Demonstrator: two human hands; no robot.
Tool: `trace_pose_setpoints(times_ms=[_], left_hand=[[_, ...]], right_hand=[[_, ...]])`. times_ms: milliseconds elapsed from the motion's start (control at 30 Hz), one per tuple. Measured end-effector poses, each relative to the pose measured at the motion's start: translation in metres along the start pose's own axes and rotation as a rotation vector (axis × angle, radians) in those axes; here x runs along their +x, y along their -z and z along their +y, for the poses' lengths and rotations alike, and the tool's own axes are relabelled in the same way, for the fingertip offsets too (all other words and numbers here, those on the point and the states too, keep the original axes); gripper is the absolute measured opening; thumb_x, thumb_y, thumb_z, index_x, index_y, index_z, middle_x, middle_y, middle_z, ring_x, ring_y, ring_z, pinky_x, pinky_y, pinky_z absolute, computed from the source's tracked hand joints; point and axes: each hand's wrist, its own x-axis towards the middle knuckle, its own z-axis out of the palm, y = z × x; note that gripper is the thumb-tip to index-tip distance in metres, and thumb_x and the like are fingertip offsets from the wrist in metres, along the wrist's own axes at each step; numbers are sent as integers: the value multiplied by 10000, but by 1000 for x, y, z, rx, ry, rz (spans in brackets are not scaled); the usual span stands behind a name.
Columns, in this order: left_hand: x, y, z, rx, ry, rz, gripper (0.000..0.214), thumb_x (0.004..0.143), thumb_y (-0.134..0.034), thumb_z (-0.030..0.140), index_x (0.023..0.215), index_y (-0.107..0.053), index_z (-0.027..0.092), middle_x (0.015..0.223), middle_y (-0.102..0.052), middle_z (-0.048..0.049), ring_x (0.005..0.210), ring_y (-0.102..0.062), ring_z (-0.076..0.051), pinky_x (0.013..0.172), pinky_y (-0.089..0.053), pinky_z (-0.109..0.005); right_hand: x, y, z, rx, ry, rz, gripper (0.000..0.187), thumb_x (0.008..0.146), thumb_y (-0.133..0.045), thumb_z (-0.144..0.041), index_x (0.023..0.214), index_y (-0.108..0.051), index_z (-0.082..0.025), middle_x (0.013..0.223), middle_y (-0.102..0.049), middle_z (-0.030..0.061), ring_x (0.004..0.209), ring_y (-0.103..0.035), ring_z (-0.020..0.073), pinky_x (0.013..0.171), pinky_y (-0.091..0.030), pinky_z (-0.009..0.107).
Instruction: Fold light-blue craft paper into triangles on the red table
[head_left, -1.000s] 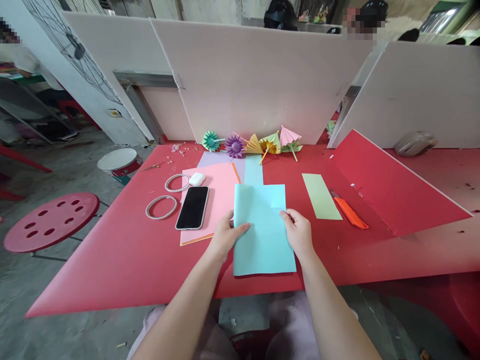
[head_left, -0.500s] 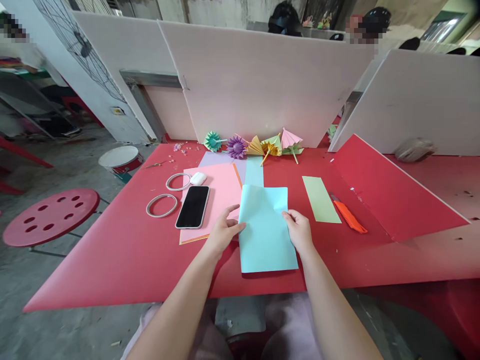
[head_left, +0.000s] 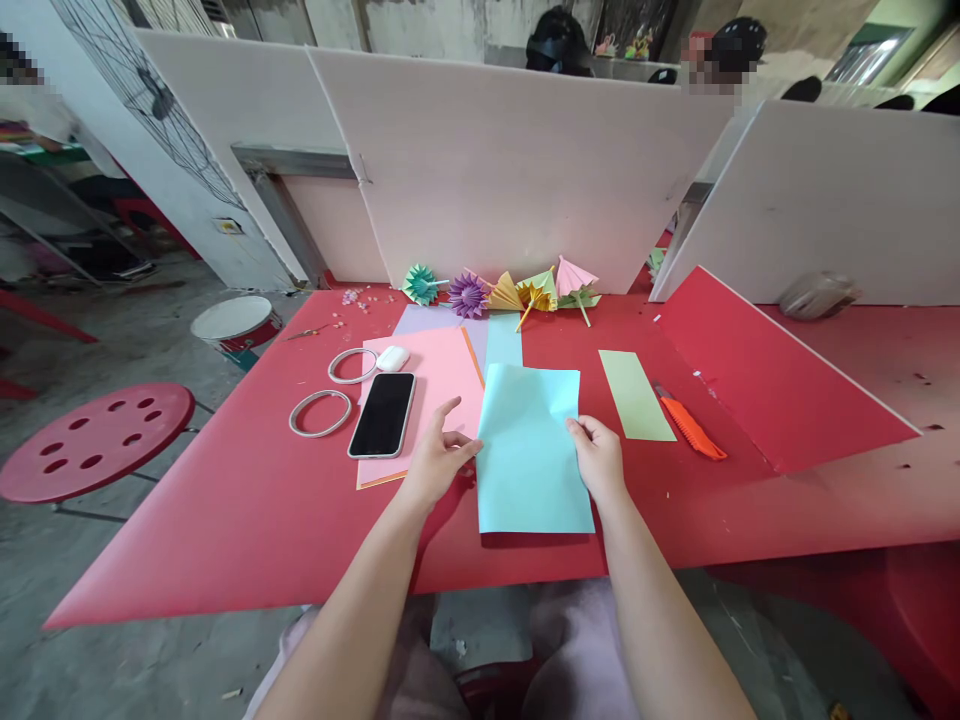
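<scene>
A folded sheet of light blue paper (head_left: 529, 455) is held just above the red table, its shadow showing under the near edge. My right hand (head_left: 600, 460) pinches its right edge, thumb on top. My left hand (head_left: 437, 455) is at the left edge, thumb and a finger closing on the paper's margin while the index finger points up and away. Left of that hand, a black-screened phone (head_left: 382, 415) lies on pink paper (head_left: 439, 365). To the right of the blue sheet are a pale green paper strip (head_left: 636, 395) and an orange utility knife (head_left: 694, 430).
Two tape rings (head_left: 320, 413) and a white earbud case (head_left: 393, 358) lie by the phone. Small paper umbrellas (head_left: 576, 275) line the back against a white partition (head_left: 487, 170). A red folded board (head_left: 780, 380) stands at right. A red stool (head_left: 97, 440) stands left.
My left thumb has slid from the top of the blue paper out to its left edge, and the index finger has lifted. The view has shifted slightly.
</scene>
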Motion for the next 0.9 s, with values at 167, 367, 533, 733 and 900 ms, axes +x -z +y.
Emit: trace_pose_setpoints(times_ms=[167, 367, 533, 733, 900], left_hand=[[1, -4, -4, 98, -60, 69, 665, 724, -619, 280, 1314, -311, 261, 623, -556, 64, 526, -516, -98, 571, -439, -243], [3, -7, -7, 66, -42, 61, 689, 737, -601, 286, 1328, -254, 224, 629, -555, 56, 560, -535, -120, 583, -445, -260], [2, -5, -9, 232, -87, 59, 698, 789, -543, 275, 1377, -169, 233, 668, -574, 49, 617, -550, -125, 662, -442, -277], [-3, -6, -9, 794, -252, 241, 499, 854, -445, 220, 1334, -312, 263, 850, -613, -7, 730, -561, -159, 637, -411, -274], [0, -13, -16, 1041, -448, -62, 230, 855, -420, 151, 978, -601, 222, 873, -619, -35, 850, -543, -193, 666, -416, -278]], right_hand=[[-1, 0, -1, 10, -5, 6, 329, 774, -491, -483, 616, -418, -204, 550, -280, -56, 518, -267, 99, 477, -237, 228], [0, 2, -1, 28, -2, 14, 347, 773, -493, -478, 592, -378, -206, 543, -256, -57, 510, -250, 95, 470, -228, 227], [2, 2, 3, -7, 6, 8, 350, 777, -481, -484, 591, -371, -208, 544, -262, -57, 509, -253, 96, 470, -228, 229], [10, -1, 17, -150, 1, -79, 337, 775, -450, -473, 574, -382, -211, 534, -293, -53, 505, -266, 103, 463, -222, 236], [13, -2, 20, -194, -1, -111, 338, 764, -445, -467, 555, -375, -211, 529, -308, -49, 497, -271, 102, 452, -212, 239]])
